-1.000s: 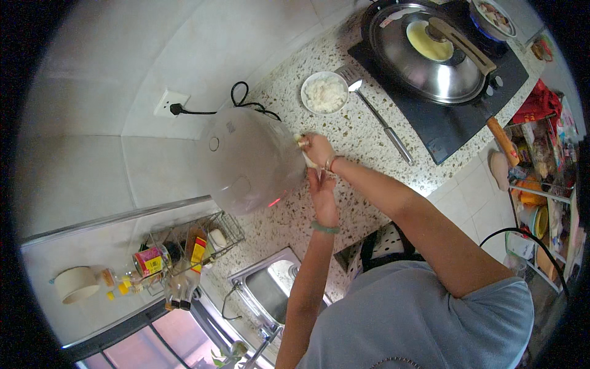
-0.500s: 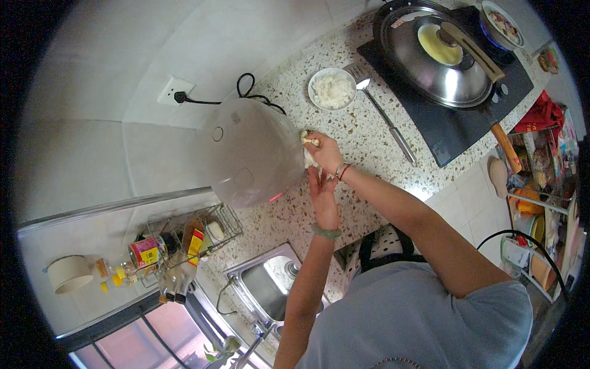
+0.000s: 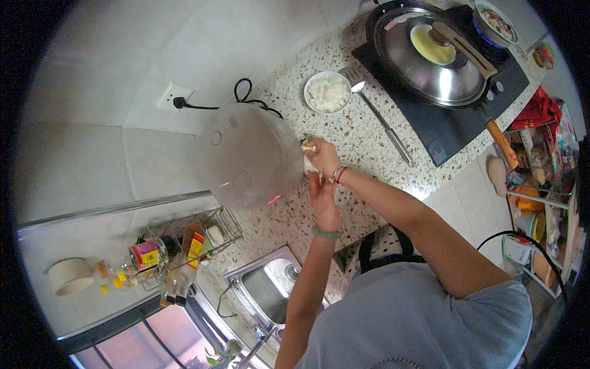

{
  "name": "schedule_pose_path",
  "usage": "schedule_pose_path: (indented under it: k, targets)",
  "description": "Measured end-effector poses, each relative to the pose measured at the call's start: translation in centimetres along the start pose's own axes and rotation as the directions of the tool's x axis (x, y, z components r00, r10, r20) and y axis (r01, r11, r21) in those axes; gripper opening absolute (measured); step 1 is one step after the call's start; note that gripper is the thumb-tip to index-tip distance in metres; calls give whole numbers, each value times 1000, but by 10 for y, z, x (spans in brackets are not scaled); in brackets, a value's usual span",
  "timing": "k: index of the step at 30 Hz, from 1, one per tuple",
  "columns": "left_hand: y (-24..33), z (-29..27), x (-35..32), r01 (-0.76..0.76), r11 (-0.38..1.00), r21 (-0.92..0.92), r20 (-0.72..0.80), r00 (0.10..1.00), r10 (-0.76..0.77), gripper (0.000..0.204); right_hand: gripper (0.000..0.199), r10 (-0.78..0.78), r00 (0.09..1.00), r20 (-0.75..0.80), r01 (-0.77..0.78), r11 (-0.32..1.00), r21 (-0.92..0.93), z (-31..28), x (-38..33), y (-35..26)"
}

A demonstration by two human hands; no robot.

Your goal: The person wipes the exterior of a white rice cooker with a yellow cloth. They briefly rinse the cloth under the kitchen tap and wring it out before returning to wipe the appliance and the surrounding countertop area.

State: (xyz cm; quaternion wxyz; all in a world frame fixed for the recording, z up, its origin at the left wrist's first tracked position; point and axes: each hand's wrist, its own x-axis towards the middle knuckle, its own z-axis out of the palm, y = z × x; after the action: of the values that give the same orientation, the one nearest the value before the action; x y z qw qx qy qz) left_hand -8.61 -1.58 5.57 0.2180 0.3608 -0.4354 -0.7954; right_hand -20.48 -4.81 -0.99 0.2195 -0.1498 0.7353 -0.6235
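Both my hands meet at the right side of a large, rounded grey rice cooker (image 3: pixel 252 157) on the speckled counter. My right hand (image 3: pixel 326 158) has its fingers closed on a pale, whitish, cloth-like thing (image 3: pixel 309 165). A cream-coloured end of it sticks out beyond the fingers, next to the cooker's edge. Just below, my left hand (image 3: pixel 323 192) reaches up with its fingertips at the lower end of the same thing. My fingers partly cover it, and its exact kind is hard to make out.
A white bowl of rice (image 3: pixel 327 93) stands beyond my hands, beside a long-handled metal fork (image 3: pixel 386 123). A lidded wok (image 3: pixel 433 58) sits on the black cooktop (image 3: pixel 458 132), its wooden handle overhanging the counter. A steel sink (image 3: pixel 265 288) and wire rack (image 3: pixel 215 230) lie lower left.
The view has shifted slightly. My hands stay at the cooker's side, with the right fingers slightly lower and closer to the left hand. The pale thing remains between them.
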Motion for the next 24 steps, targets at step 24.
schedule_pose_path:
  k: [24]
  targets:
    - [7, -2, 0, -83, 988, 130, 64, 995, 75, 57, 12, -229, 973, -35, 228, 973, -29, 0, -11, -19]
